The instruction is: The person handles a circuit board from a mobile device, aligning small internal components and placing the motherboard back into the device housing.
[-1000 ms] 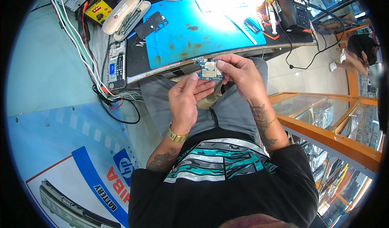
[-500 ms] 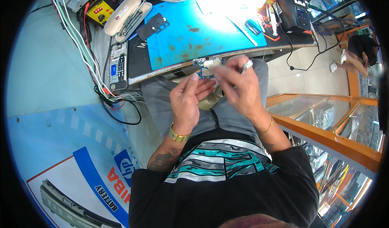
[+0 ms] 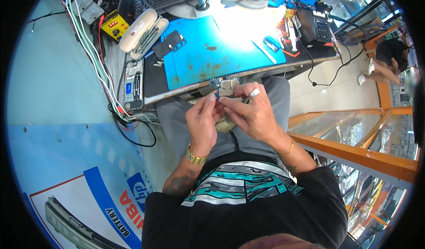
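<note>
A small blue phone circuit board [image 3: 226, 86] with metal shields is held over my lap, just off the desk's front edge. My left hand [image 3: 202, 118] pinches its near left part between thumb and fingers. From the right, my right hand [image 3: 254, 112], with a ring on one finger, has its fingers closed at the board's near right edge. Those fingertips cover part of the board. Whether they also hold something small cannot be made out.
A blue work mat [image 3: 195, 67] covers the desk, with a dark phone part [image 3: 170, 45] on it. An opened phone [image 3: 133, 85] and a tool case [image 3: 144, 32] lie left. Cables [image 3: 95, 63] hang down the left. A glass display case [image 3: 354, 134] stands right; a person [image 3: 389, 56] sits beyond.
My right hand, blurred and moving over the board before, has come down to its near edge with the fingers closed. The view has tilted slightly, and the board sits lower in it.
</note>
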Demonstrator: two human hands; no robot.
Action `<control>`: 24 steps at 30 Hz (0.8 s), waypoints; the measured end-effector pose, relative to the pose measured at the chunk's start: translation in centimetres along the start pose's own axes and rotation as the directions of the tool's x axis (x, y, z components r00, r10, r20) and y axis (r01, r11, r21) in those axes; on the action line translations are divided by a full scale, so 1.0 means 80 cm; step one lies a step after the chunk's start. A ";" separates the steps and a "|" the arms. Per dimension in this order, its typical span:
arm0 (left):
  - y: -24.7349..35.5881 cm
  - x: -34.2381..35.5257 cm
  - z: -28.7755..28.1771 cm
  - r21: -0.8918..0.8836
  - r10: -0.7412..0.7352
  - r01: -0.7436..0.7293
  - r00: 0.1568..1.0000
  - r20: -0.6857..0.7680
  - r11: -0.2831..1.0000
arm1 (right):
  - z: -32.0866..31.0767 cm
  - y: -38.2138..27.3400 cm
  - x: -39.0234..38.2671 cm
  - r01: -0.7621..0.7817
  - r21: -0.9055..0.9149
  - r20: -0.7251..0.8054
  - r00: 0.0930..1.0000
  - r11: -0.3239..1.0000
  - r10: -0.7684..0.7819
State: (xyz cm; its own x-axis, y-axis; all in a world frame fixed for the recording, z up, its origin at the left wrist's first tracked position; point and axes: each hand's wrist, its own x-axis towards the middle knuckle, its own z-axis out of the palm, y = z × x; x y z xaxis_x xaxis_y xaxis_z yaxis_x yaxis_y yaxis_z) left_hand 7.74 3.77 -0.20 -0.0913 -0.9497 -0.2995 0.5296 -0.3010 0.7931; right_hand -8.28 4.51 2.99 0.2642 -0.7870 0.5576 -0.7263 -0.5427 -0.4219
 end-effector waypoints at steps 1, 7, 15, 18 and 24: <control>0.001 0.001 0.001 0.003 0.010 -0.010 1.000 -0.022 1.000 | -0.006 0.002 0.005 -0.060 0.087 -0.018 0.998 0.994 0.062; 0.015 0.003 -0.014 -0.001 0.081 -0.081 0.997 0.001 0.997 | -0.056 0.069 0.072 -0.223 0.001 -0.369 0.906 0.975 0.208; 0.037 -0.009 -0.054 -0.037 0.160 -0.165 0.982 -0.099 0.986 | -0.064 0.108 0.155 -0.186 0.006 -0.235 0.955 0.983 0.182; 0.043 -0.016 -0.072 -0.041 0.186 -0.193 0.973 -0.135 0.980 | -0.027 0.099 0.169 -0.100 -0.016 -0.161 0.982 0.995 0.097; 0.056 -0.035 -0.107 -0.052 0.226 -0.248 0.936 -0.270 0.967 | 0.066 0.069 0.204 0.151 -0.096 0.203 0.971 0.984 -0.129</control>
State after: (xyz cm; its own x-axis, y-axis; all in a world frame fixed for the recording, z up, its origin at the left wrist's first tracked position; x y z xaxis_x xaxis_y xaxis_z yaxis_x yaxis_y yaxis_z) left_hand 17.55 5.85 -0.34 0.2622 -0.9335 -0.2445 0.5786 -0.0507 0.8140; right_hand -4.64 -12.86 6.01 0.4789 -0.7532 0.4509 -0.7355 -0.6247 -0.2623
